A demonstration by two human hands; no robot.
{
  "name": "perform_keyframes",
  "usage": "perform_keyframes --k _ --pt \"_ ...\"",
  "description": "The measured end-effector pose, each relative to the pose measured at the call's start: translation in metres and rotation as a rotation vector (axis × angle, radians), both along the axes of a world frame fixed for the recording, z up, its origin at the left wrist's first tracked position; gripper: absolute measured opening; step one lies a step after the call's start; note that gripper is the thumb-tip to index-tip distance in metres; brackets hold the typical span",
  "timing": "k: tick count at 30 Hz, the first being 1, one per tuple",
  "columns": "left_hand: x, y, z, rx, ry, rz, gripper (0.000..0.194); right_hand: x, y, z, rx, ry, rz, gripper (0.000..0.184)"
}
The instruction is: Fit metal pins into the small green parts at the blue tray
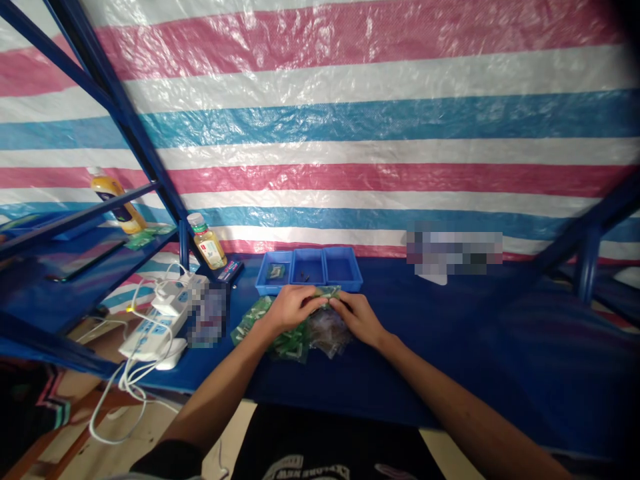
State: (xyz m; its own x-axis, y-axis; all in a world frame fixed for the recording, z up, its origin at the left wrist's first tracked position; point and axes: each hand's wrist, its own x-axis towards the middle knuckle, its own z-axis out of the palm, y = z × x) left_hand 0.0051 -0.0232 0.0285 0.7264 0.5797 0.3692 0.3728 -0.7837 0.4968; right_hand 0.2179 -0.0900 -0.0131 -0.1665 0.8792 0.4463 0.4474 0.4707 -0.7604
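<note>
A green packet (327, 291) is pinched by the closed left grip (295, 308) and right grip (362, 319). Clear bags (329, 333) are heaped nearby.

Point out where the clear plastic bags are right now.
In the head view, the clear plastic bags lie below centre on the blue table, just right of the green packets and nearer the person than the blue bins.

A striped sheet (350, 120) in pink, white and blue hangs along the far side of the counter (450, 347). On the left, a bottle (213, 250) stands beside a blue frame (140, 153), with a small dark box (231, 271) to its right. Nearer lie a white power strip (145, 337) and looped cables (130, 387). Farther left, past the frame, is an orange bottle (117, 203).
</note>
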Motion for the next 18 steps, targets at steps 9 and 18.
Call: perform_keyframes --k 9,18 --pt "0.0042 -0.0023 -0.0023 -0.08 -0.095 0.064 0.043 0.0022 0.002 -0.0056 -0.061 0.106 -0.017 0.039" --pt "0.006 -0.0015 -0.002 -0.133 -0.146 -0.006 0.043 0.0054 0.0041 -0.0064 -0.105 0.258 0.012 0.047"
